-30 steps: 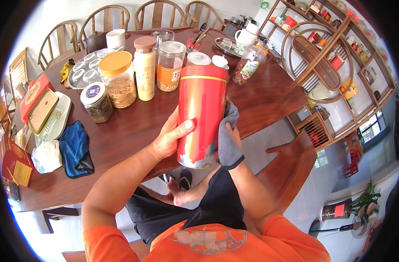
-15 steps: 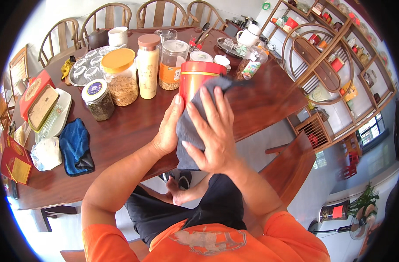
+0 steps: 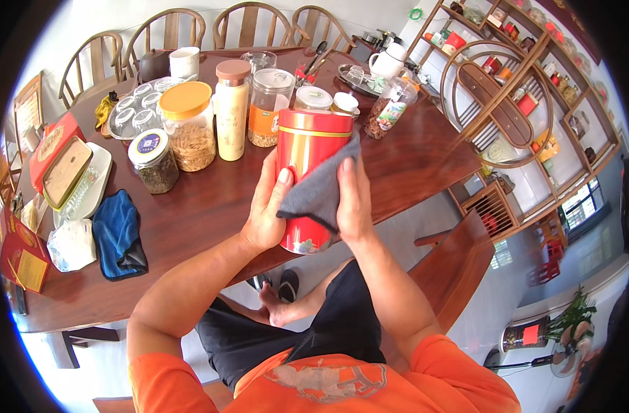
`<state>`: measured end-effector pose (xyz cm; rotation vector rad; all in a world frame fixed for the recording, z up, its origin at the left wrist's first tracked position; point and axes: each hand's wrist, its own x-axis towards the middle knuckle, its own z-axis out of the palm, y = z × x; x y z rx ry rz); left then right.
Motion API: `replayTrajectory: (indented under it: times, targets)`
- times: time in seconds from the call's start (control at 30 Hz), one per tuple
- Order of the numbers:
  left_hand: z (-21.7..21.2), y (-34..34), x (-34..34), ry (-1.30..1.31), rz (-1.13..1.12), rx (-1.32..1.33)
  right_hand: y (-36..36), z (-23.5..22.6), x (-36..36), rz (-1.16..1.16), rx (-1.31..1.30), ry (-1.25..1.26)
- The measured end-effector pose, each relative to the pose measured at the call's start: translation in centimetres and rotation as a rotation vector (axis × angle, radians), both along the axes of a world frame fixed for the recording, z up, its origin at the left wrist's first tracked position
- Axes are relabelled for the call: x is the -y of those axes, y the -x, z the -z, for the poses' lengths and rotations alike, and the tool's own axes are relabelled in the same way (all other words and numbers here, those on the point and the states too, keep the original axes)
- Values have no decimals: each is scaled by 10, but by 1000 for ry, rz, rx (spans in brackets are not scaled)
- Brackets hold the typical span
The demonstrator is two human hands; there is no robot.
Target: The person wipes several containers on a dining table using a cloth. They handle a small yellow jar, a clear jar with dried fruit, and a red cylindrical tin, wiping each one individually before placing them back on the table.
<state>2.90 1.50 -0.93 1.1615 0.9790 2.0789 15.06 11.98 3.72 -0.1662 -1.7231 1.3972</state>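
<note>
Above the dark wooden surface (image 3: 211, 206), the left hand (image 3: 265, 213) grips a tall red cylindrical metal tin (image 3: 307, 172), its lid on. The right hand (image 3: 352, 199) presses a grey cloth (image 3: 318, 193) against it. Behind stand three glass jars: flakes under the yellow lid (image 3: 188, 127), dark leaves (image 3: 153, 162), orange bits (image 3: 269, 117).

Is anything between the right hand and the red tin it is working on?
Yes. A grey cloth lies between the right hand and the red tin, draped over the tin's front. The left hand grips the tin's side bare.
</note>
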Motion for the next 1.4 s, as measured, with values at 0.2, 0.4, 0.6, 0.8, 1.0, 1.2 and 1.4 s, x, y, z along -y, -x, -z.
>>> replayTrajectory:
  times: [0.2, 0.4, 0.6, 0.8, 1.0, 1.2, 1.4]
  targets:
    - [-7, 3, 5, -94, 47, -49, -24, 17, 20, 54, 83, -168]
    - [-4, -7, 1, -151, 58, -211, -18, -36, 9, 125, -154, -265]
    - [-3, 1, 2, -158, -26, -363, -22, -71, 9, 67, -5, -276]
    - [-5, 3, 5, -98, 5, -313, -28, -65, 0, -48, -16, -98]
    - [-5, 5, 15, 60, 548, 323, -25, -44, 8, -95, -162, 85]
    - [-4, 12, 22, 110, 906, 713, -27, -30, 7, -362, -225, 298]
    - [1, 23, 15, 47, 749, 409, -25, -29, 11, -309, -276, 353]
